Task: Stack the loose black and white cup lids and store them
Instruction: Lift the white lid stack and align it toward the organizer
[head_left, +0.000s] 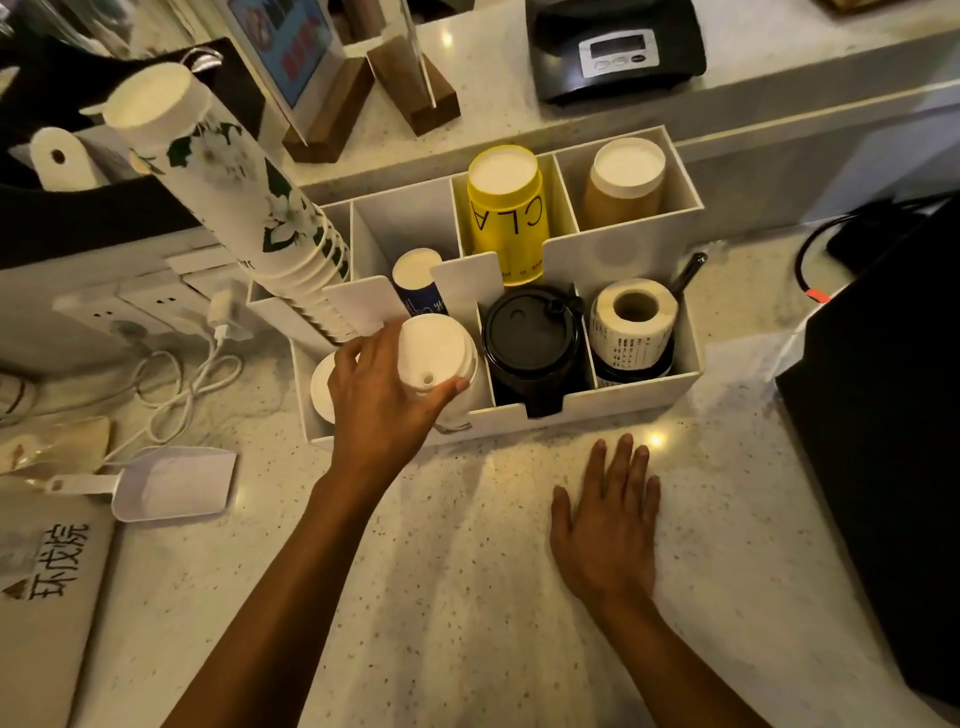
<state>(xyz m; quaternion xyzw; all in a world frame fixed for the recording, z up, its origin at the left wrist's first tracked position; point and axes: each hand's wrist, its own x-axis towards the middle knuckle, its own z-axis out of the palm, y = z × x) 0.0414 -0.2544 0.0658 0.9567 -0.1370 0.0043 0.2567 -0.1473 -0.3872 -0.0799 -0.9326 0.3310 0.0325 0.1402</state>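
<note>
Gripping the white lid stack (435, 349) with curled fingers, the left hand (382, 400) sits at nine o'clock of the black lids (531, 332); the right hand (608, 519) lies flat, fingers straight, on the counter (467, 597).

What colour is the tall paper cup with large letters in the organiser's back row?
The tall paper cup is yellow with black letters; head view.

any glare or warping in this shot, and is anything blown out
Head view: warm, dim light; small bright glare spots on the counter near the right hand; the white lids under the left hand look washed out, with little surface detail; wide-angle bending curves the organizer edges and the frame borders; the far scale is slightly soft.
</note>
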